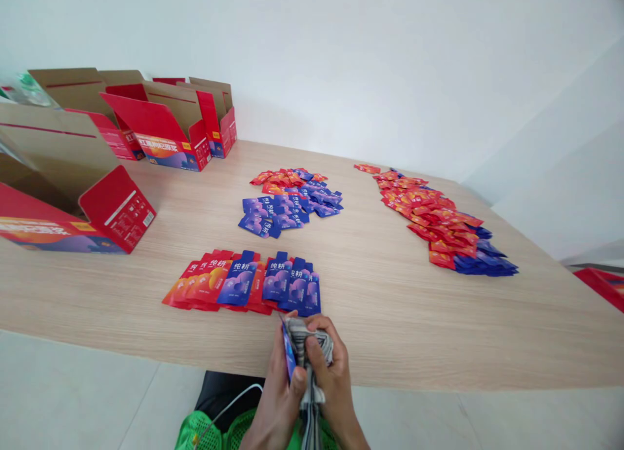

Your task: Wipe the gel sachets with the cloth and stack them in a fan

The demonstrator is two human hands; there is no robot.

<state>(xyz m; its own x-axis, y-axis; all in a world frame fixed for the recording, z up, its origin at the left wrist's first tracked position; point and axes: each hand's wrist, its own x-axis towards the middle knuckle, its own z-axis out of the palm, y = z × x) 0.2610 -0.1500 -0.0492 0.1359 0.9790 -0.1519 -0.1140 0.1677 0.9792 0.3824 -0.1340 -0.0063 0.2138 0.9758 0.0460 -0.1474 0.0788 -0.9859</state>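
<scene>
Both hands meet at the near edge of the wooden table (390, 294). My left hand (277, 398) and my right hand (334, 378) are closed together round a stack of sachets (303, 349), seen edge-on with silver sides and one blue face. Just beyond my hands lies a fanned row of red and blue sachets (244, 282), flat on the table.
A mixed pile of blue and red sachets (291, 199) lies mid-table. A longer heap of red and blue sachets (439, 219) runs along the right. Open red cartons stand at the left (73, 196) and at the back left (166, 128). A white wall rises behind.
</scene>
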